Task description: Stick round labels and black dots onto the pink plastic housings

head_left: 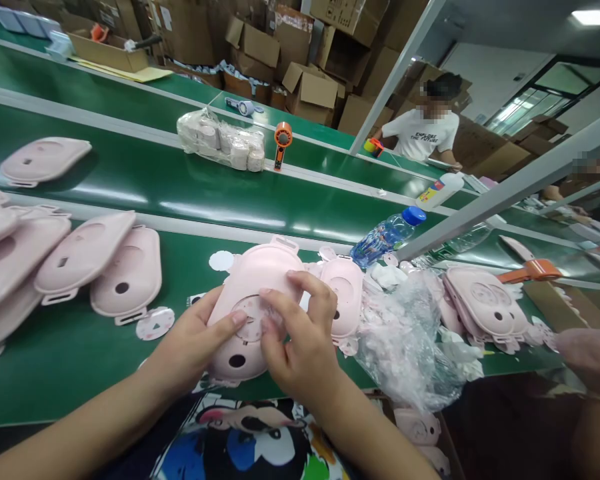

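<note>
My left hand (193, 337) grips a pale pink plastic cover (263, 267) by its left side, thumb lying on the front face. The cover is tilted up toward me and has a black round hole near its lower end. A round printed sticker (250, 317) shows in its circular recess. My right hand (303, 333) is bent over that recess, its fingertips closed in on the sticker's right part, which they partly hide. Another pink cover (341, 297) lies just right of my hands. A loose round sticker (155, 323) rests on the green table to the left.
More pink covers (15, 260) are stacked at the left, others (485, 303) at the right. Crumpled clear plastic (405, 340) and a blue-capped bottle (387, 233) sit right of me. Beyond runs a green belt (190, 193) with a bagged bundle (220, 140) and an orange handheld fan (281, 143). A co-worker (425, 130) sits across.
</note>
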`<state>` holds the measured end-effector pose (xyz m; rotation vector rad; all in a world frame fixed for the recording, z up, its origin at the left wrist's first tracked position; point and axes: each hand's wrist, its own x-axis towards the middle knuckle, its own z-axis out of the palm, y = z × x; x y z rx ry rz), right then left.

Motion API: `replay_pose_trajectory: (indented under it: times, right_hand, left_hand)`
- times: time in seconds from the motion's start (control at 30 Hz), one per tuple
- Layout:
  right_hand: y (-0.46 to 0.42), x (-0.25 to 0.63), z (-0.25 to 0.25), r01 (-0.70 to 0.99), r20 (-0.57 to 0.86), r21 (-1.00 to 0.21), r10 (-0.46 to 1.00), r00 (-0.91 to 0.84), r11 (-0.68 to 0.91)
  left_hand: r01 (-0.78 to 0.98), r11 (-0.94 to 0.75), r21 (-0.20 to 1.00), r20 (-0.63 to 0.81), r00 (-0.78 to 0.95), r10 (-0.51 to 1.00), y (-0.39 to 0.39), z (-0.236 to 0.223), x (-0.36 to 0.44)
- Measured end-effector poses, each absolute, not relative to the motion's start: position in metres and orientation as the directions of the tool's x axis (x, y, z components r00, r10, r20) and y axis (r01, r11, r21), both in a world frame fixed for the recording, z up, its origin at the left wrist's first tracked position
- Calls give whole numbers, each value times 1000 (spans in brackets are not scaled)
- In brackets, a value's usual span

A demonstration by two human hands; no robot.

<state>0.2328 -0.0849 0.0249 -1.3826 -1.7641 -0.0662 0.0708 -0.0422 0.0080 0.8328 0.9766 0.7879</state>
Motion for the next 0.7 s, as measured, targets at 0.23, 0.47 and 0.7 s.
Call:
replay_pose_trajectory:
  times: [0.23,0.47,0.7]
  right_hand:
    - [-95,234,16,842,689,-347,722,-69,412]
    - [-96,237,17,864,587,-400,809,-13,304]
    - [-98,233,7,637,430,-728,893,134,255]
  left_hand:
    - [-24,318,948,-290,352,890,-34,2,67]
    - [-9,255,967,-229,402,886,-39,1,67]
    - [61,297,953,-300,340,891,-42,0,63]
